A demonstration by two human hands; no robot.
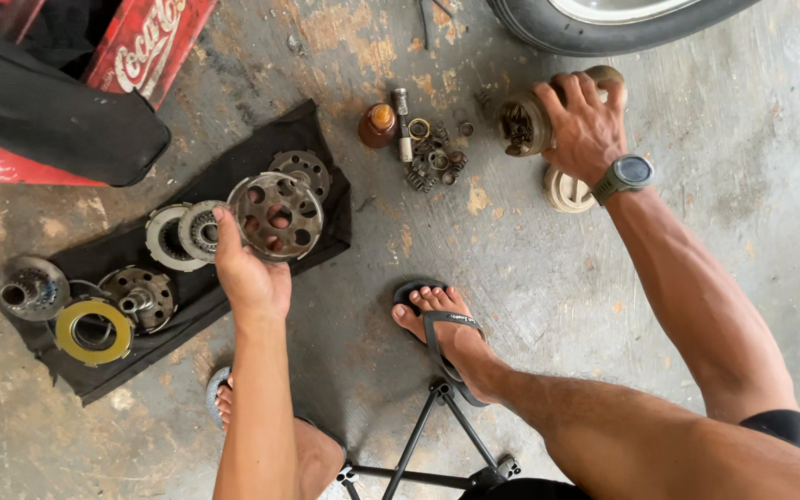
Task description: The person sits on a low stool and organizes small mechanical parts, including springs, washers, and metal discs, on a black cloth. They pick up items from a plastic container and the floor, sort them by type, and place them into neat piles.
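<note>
My left hand (pixel 247 273) holds a round metal disc with several holes (pixel 276 216) by its edge, just above a black cloth (pixel 187 296) on the concrete floor. My right hand (pixel 585 125), with a watch on its wrist, grips a greasy cylindrical metal part (pixel 522 125) at the upper right, near a pale round disc (pixel 567 191). On the cloth lie another holed disc (pixel 302 169), a ring-shaped plate (pixel 167 237), a hub (pixel 141 298), a yellowish ring (pixel 93 331) and a round drum part (pixel 30 288).
Small springs, rings and a bolt (pixel 432 153) lie beside a small brown bottle (pixel 378 125). A tyre (pixel 604 23) is at the top edge, a red crate (pixel 145 42) with a black cushion top left. My sandalled foot (pixel 446 329) rests by a black stool frame (pixel 432 435).
</note>
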